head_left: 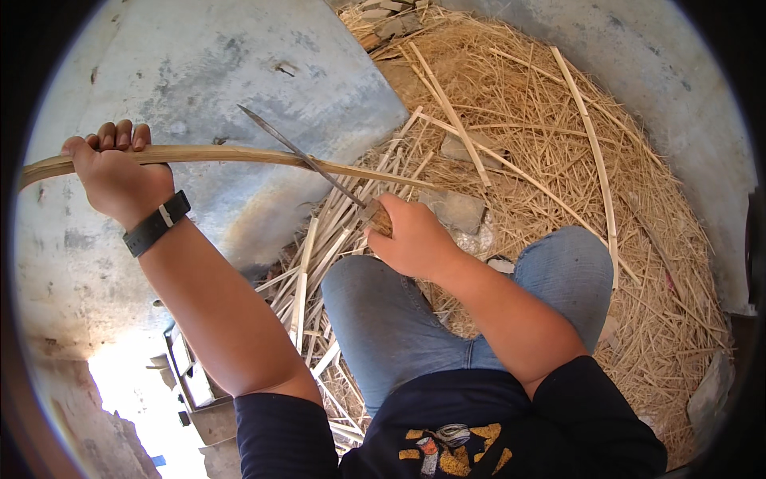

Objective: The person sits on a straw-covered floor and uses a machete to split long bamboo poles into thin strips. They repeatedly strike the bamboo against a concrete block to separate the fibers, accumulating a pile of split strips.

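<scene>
My left hand, with a dark watch on its wrist, is wrapped round a long pale bamboo strip. The strip runs across to the right, its narrower end over the heap of strips on the floor. In my right hand is the wooden handle of a knife with a long, slim blade. The blade slants up to the left and crosses the bamboo strip about midway along it. Whether its edge bites into the strip, I cannot tell.
A bundle of split strips lies beside my left knee. Shavings cover the floor, with longer strips and flat stones among them. Grey-blue walls stand at left and right. A dark-framed object sits at lower left.
</scene>
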Tool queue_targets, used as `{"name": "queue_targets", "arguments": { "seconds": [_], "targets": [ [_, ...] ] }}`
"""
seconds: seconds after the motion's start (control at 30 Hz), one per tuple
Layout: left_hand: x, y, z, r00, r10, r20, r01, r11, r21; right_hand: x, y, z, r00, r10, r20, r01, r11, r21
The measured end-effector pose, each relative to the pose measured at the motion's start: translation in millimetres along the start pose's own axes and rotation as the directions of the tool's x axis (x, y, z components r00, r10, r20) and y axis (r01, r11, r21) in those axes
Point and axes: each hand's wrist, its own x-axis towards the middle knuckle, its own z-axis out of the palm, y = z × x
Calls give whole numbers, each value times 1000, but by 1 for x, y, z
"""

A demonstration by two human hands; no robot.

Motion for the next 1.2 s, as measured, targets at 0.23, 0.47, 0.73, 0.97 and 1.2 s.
{"name": "queue_targets", "arguments": {
  "seconds": [0.23,0.47,0.73,0.97,1.2],
  "targets": [
    [4,-10,5,999,37,26,-38,999,13,8,11,2,996,22,82,-39,977,210],
    [5,-11,17,996,-8,88,9,1000,-20,12,19,6,993,-75,-93,89,982,165],
    [12,-13,19,992,-39,118,46,997,-55,11,13,-2,991,83,106,-107,961,256],
    [12,-12,28,994,-56,99,60,997,-38,11,3,-6,997,70,-39,-58,965,254],
    [9,-12,24,998,-61,29,62,998,-29,1,-5,-14,989,-115,-91,128,981,148]
  ]
}}
